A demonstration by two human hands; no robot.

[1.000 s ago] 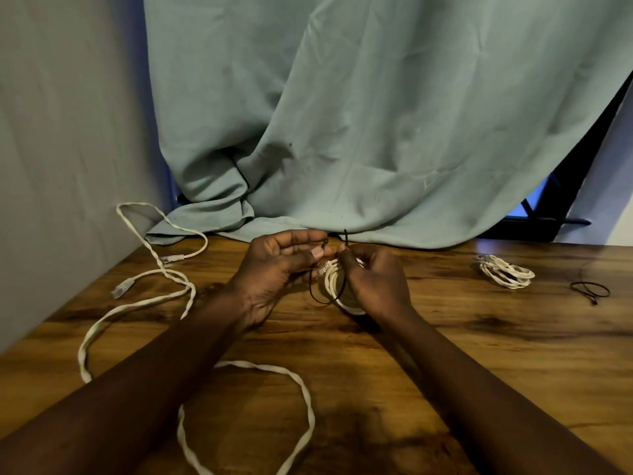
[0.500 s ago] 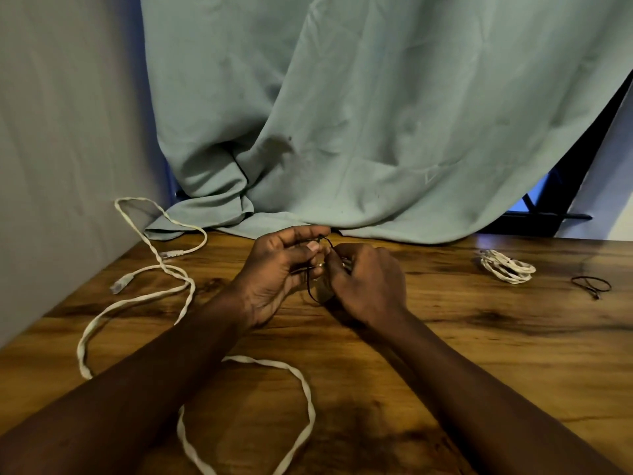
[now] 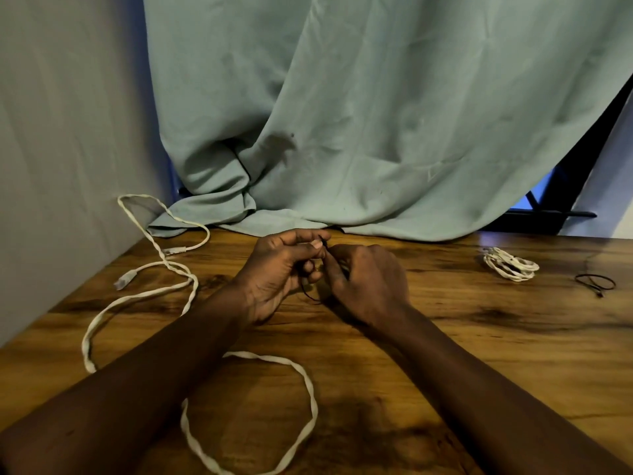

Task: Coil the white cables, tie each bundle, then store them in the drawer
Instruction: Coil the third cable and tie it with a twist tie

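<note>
While you pinch a thin black tie (image 3: 311,293) between both hands, your right knuckles hide whatever it wraps.
Your left hand (image 3: 279,269) and right hand (image 3: 368,282) meet mid-table (image 3: 479,337); the loose white cable (image 3: 310,389) runs under your left forearm, with a tied bundle (image 3: 510,267) and spare tie (image 3: 596,284) far right.

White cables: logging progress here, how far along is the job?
Done: one coiled bundle lies far right. In hand: left hand and right hand pinch a black tie. To do: the long loose cable, a spare tie waiting; no drawer in view.

Loose cable (image 3: 263,356) left, seemingly open tabletop (image 3: 479,337) right
</note>
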